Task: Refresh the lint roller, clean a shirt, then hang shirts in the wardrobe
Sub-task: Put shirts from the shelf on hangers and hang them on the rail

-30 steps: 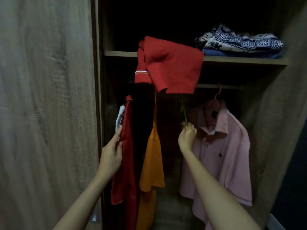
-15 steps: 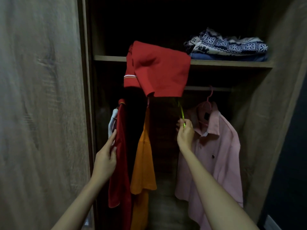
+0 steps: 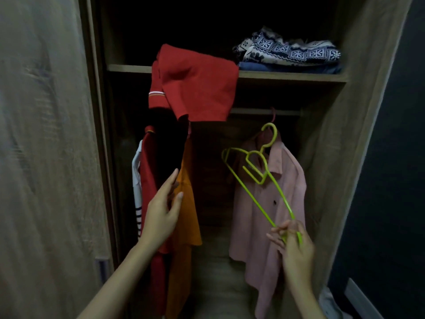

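Inside the open wardrobe [image 3: 358, 134], the right hand [image 3: 293, 242] held a lime-green plastic hanger [image 3: 259, 180] by one shoulder end, its fingers curled round the thin bar. The hanger was tilted, its hook [image 3: 274, 132] pointing up and away from the hand, off the rail [image 3: 264, 111] and in front of a pink button shirt [image 3: 264, 217]. That pink shirt hung from the rail on a pink hanger [image 3: 273, 115] at the right side of the compartment.

The left hand [image 3: 162, 215] was open, its fingers straight and close together with the thumb apart, and it held nothing. It lay against the near edge of an orange shirt [image 3: 187, 217] that hung left of centre; whether it pressed the cloth could not be told. Just left of the orange shirt hung a red shirt [image 3: 148, 171], and beside that a white garment with dark stripes [image 3: 137, 192], close to the wooden door [image 3: 46, 157].

Above the rail ran a wooden shelf [image 3: 287, 77]. A red polo shirt [image 3: 195, 88] with a striped sleeve cuff was draped over its front edge, hanging down past the rail and covering the tops of the clothes at the left. On the right part of the shelf sat a folded blue-and-white patterned cloth [image 3: 287, 50] on top of a folded blue fabric [image 3: 287, 66].
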`<state>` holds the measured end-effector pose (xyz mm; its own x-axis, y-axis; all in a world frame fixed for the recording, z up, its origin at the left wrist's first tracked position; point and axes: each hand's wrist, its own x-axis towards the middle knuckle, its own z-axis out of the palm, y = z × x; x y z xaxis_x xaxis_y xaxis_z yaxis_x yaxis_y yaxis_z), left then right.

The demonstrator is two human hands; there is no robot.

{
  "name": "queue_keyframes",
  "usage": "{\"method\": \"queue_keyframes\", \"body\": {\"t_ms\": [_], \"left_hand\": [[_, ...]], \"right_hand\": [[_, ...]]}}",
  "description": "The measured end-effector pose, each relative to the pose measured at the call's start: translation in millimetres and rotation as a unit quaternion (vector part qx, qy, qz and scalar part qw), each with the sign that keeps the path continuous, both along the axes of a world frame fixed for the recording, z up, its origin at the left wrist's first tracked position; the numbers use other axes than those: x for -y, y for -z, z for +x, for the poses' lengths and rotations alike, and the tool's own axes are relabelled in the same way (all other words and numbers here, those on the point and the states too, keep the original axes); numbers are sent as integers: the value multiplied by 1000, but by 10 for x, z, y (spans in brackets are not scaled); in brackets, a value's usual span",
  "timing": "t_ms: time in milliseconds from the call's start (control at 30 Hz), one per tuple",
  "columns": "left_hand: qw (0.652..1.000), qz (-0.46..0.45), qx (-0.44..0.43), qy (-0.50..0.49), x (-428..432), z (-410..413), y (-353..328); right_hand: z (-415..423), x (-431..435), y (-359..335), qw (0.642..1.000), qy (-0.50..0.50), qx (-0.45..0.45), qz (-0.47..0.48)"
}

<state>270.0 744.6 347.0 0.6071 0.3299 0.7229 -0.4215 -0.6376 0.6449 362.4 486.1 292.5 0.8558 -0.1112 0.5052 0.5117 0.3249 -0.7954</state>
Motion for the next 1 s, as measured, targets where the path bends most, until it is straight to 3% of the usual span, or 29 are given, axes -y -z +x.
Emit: {"method": "queue_keyframes", "body": {"t_ms": [200, 333, 467, 600, 767, 1000], "left_hand": [[997, 34, 70, -4, 420, 121, -515], [984, 177, 17, 18, 591, 363, -830], [956, 289, -55, -9, 642, 618, -1046], [945, 326, 2, 11, 674, 561, -1210], [958, 278, 0, 77, 553, 446, -1263], [957, 287, -2, 30, 375, 345, -1332]], "right_hand": [[-337, 567, -192, 998, -20, -16, 63], [-439, 765, -241, 999, -26, 4, 36], [-519, 953, -321, 994, -93, -15, 58], [-474, 1141, -374, 987, -140, -13, 73], [-305, 1349, -453, 981, -184, 1, -55], [-254, 1252, -906, 936, -185, 20, -300]]}}
